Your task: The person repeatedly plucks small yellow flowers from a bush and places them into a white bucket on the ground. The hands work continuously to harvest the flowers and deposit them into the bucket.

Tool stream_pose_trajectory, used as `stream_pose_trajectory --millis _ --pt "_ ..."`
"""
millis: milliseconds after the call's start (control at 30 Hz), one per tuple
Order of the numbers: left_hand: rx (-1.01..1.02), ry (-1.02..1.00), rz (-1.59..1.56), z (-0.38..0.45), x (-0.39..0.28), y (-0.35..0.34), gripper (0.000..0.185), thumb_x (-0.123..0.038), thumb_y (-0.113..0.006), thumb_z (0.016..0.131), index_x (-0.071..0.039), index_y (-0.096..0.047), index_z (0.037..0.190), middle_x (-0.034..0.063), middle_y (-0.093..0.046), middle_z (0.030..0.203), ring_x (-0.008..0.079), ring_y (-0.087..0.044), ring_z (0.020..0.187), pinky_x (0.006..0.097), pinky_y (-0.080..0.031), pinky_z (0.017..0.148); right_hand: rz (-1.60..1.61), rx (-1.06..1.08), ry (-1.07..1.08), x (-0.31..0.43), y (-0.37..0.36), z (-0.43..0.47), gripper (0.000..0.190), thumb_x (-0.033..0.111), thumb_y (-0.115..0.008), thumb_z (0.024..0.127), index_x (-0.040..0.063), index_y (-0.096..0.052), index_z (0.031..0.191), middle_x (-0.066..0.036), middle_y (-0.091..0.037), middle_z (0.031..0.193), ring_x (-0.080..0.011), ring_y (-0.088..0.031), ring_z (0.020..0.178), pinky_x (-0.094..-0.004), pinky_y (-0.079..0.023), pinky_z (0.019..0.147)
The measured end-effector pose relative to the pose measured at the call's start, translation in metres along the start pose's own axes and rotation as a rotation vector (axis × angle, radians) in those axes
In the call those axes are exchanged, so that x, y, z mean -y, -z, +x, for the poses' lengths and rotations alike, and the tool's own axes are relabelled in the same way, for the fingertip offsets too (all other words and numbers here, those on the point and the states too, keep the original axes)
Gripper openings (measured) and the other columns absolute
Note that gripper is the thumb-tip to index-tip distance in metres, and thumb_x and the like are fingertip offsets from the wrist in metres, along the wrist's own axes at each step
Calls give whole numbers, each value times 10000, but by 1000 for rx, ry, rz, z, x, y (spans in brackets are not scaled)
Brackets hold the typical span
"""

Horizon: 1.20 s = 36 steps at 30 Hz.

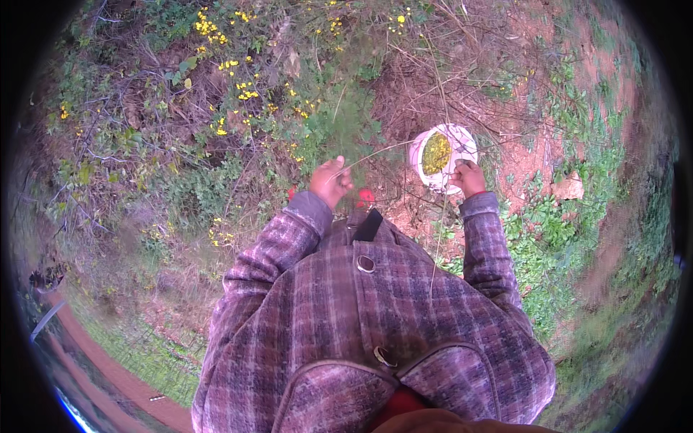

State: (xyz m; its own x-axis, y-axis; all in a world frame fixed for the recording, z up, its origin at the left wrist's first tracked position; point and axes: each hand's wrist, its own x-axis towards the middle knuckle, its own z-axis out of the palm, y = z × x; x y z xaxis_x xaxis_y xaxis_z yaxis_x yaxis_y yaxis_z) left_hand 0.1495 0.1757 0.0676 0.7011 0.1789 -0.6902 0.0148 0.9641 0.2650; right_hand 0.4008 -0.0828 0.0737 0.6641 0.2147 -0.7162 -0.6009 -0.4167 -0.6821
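A thin pale stem runs from my left hand up to the right towards a white bucket. My left fingers curl around its near end. The white bucket holds a heap of small yellow flowers. My right hand overlaps the bucket's lower right rim, thumb and fingers pinched together. A small dark bit shows at these fingertips; whether they hold it, a twig or the rim cannot be made out. Thin bare twigs cross in front of the bucket.
Shrubs with yellow blossoms grow ahead and to the left. Dry branches tangle beyond the bucket. At the right are a pale stone, reddish soil and low green plants. Red footwear shows below my plaid jacket.
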Motion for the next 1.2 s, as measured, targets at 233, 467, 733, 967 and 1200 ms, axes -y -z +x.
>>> stream_pose_trajectory --millis 233,467,733,967,1200 --pt "-82 12 69 -19 0 19 152 -198 -482 874 -125 -398 771 17 -414 640 116 -357 507 278 -348 510 -610 -364 82 -29 36 54 511 158 -508 800 38 -302 1252 -193 -511 1069 -295 -587 785 -397 -521 565" --pt "-110 -30 92 -23 5 31 157 -202 -507 860 -104 -419 775 26 -423 628 120 -363 495 282 -339 479 -853 61 703 -5 -73 -4 218 214 -517 783 41 -575 903 -187 -599 824 -349 -572 800 -401 -449 687" --pt "-122 18 95 -21 21 25 132 -170 -515 855 -95 -435 781 28 -463 616 128 -412 486 265 -355 444 -754 18 1022 44 -201 2 194 124 -484 812 -3 -550 943 -211 -578 898 -335 -585 779 -365 -477 680" --pt "-61 -52 101 -27 16 26 174 -205 -524 854 -98 -433 752 20 -433 566 129 -417 484 278 -372 471 297 87 -6 41 -237 132 199 144 -472 854 -2 -496 987 -176 -587 821 -275 -607 732 -353 -514 620" --pt "-83 -70 88 -28 7 51 99 -157 -528 852 -101 -493 778 1 -465 598 108 -449 531 261 -385 490 -473 158 876 -59 -217 332 130 196 -562 771 87 -492 760 -49 -482 629 -159 -459 540 -315 -382 442"
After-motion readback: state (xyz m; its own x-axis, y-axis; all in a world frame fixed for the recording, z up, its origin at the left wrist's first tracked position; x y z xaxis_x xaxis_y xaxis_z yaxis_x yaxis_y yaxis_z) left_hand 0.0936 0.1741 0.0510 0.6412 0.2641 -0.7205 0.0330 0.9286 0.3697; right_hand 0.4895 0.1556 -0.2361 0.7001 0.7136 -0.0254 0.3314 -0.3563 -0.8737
